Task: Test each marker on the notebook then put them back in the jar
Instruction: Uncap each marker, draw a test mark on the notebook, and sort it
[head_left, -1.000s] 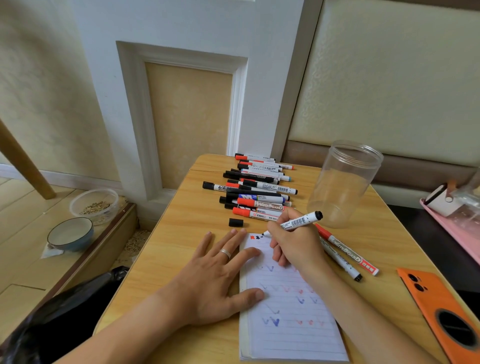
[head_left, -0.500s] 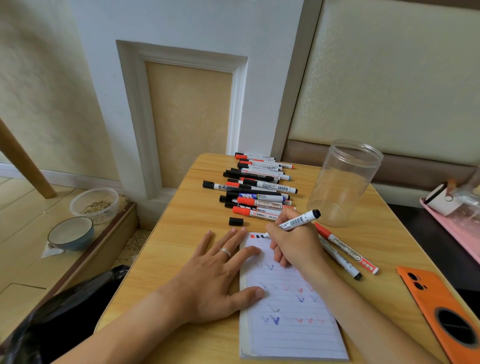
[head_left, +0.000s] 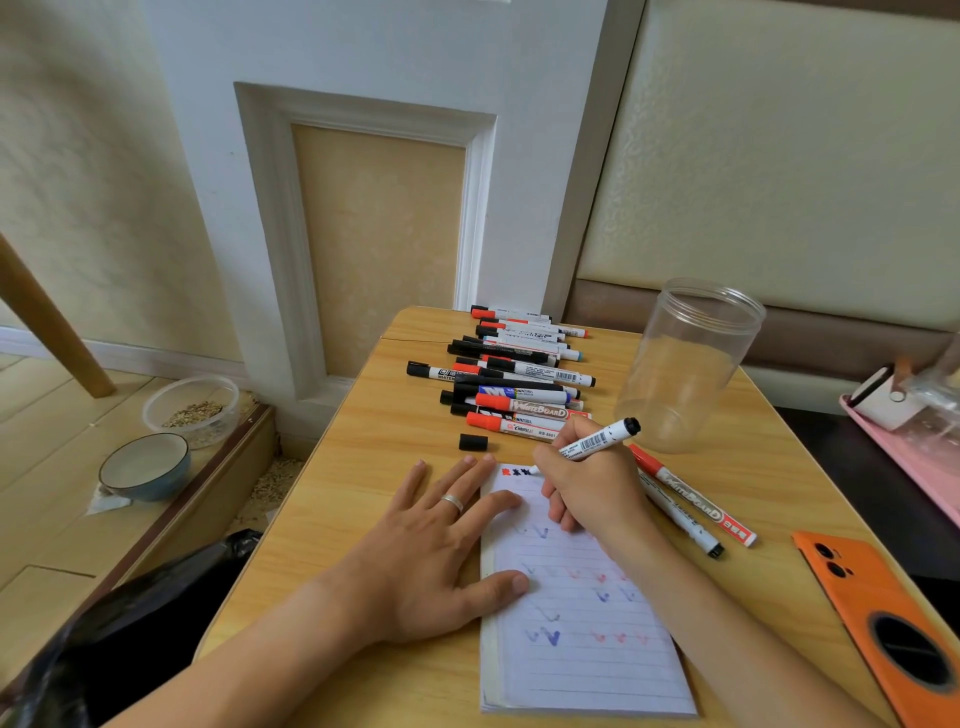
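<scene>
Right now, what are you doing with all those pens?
Someone is trying out markers. The right hand grips a black marker with its tip at the top of the notebook, where colored ticks already show. The left hand lies flat, holding the notebook's edge. A loose black cap sits on the table. Many markers lie in a row, two more lie beside the right hand, and the jar looks empty.

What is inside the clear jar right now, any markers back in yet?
The jar looks empty: through its clear wall only the table shows, no markers. Two markers lie on the table beside the right hand. Nothing covers the jar's inside.
</scene>
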